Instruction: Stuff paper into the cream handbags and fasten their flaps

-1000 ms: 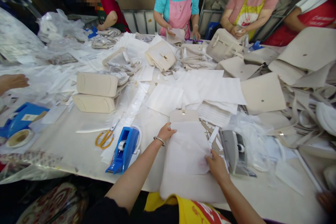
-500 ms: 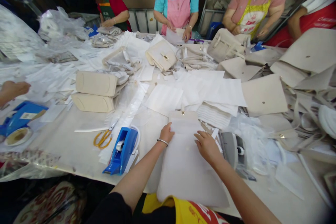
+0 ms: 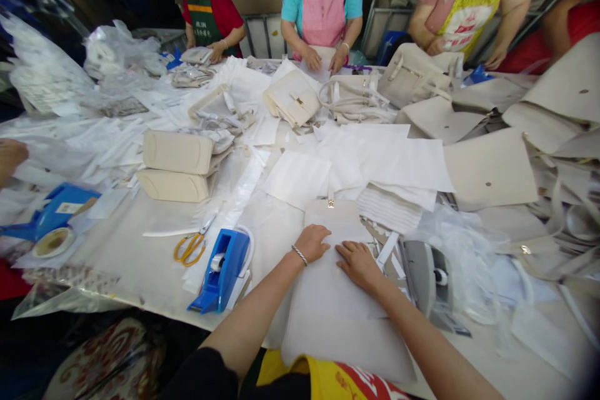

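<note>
A beige handbag (image 3: 347, 344) lies flat at the table's front edge, its strap with a gold clasp (image 3: 330, 204) pointing away from me. Over its upper part is spread a thin, see-through white sheet (image 3: 323, 281). My left hand (image 3: 315, 242) rests on the sheet near the bag's left side, fingers stretched toward the middle. Opposite it, my right hand (image 3: 360, 264) lies flat with fingers spread, pressing the same sheet. Neither hand grips anything. Left of the bag stands a blue tape dispenser (image 3: 222, 272); to its right is a grey tape dispenser (image 3: 427, 281).
Orange-handled scissors (image 3: 190, 249) lie beyond the blue dispenser. White sheets (image 3: 398, 156) cover the table's middle. Two stacked beige bags (image 3: 175, 153) stand left, more bag pieces (image 3: 490, 169) right. A second blue dispenser (image 3: 60, 206) is far left. Several co-workers stand across the table.
My hands have moved inward from the sheet's upper edges and now lie flat on it, close together. The view has shifted slightly to the left.
</note>
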### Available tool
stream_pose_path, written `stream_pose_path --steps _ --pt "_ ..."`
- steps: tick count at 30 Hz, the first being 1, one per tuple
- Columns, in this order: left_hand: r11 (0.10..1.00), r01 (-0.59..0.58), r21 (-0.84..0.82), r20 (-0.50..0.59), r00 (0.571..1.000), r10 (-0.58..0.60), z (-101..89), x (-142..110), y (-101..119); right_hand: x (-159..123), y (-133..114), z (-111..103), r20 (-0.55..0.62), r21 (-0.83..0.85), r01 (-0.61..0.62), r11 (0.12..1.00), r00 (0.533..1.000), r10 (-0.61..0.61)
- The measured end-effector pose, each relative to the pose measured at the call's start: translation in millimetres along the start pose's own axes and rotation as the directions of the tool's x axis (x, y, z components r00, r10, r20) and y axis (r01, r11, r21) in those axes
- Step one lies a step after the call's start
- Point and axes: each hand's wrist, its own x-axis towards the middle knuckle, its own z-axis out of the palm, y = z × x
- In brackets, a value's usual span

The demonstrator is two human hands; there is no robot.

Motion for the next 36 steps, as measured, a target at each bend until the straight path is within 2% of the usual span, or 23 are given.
stream_pose_path --steps 2,4,10,15,20,24,36 --pt "0.999 -0.006 0.050 0.157 0.988 -0.002 2.0 5 4 1 0 -4 0.014 0.017 0.007 1.000 1.000 -0.008" --pt "0.994 0.033 0.102 0.235 0.970 -0.056 5.0 8 4 3 2 -7 0.039 0.036 0.022 0.999 0.999 -0.024" --pt "0.985 0.081 0.151 0.302 0.945 -0.124 8.6 17 -1 23 5 -20 0.172 0.010 -0.006 1.000 0.985 0.004" --pt "0.981 0.108 0.160 0.357 0.920 -0.160 8.2 24 1 41 4 -18 0.153 -0.002 -0.031 1.000 0.988 0.031" --pt "0.982 0.138 0.131 0.400 0.899 -0.179 8.3 26 1 42 7 -14 0.133 0.014 -0.075 0.997 0.988 0.072" --pt "0.983 0.160 0.088 0.439 0.879 -0.183 5.9 27 -2 44 11 -16 0.166 0.040 -0.100 0.994 0.982 0.092" --pt "0.975 0.221 0.024 0.555 0.809 -0.197 -5.4 26 -9 50 29 -30 0.328 0.140 -0.039 0.989 0.945 -0.009"
